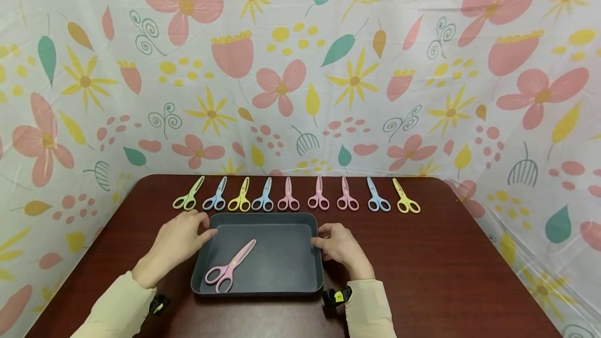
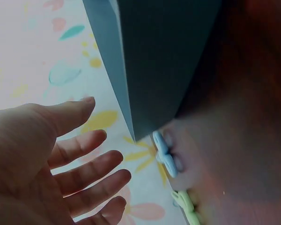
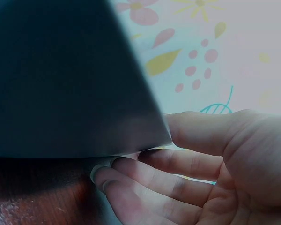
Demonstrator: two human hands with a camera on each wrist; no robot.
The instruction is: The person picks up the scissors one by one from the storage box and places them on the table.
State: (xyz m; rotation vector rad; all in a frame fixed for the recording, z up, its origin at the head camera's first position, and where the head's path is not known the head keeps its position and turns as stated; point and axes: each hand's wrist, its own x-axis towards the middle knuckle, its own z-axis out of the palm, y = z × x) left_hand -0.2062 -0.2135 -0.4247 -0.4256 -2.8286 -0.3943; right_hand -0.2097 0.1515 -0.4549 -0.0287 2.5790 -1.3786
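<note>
A dark grey rectangular tray (image 1: 272,260) sits in front of me in the head view, with pink-handled scissors (image 1: 231,266) lying slantwise in its left part. At the tray's left side is my left hand (image 1: 180,239); the left wrist view shows its fingers (image 2: 91,185) loosely bent, with a gap between them and the tray wall (image 2: 154,61). My right hand (image 1: 341,248) holds the tray's right side. In the right wrist view, its thumb (image 3: 196,131) meets the tray's edge and its fingers (image 3: 159,176) curl below, tips partly hidden.
Behind the tray, several scissors lie in a row along the table's far edge, from green scissors (image 1: 189,194) at left to yellow scissors (image 1: 406,197) at right. The table (image 1: 422,265) is dark reddish wood. A flower-patterned cloth (image 1: 300,77) hangs behind and beside it.
</note>
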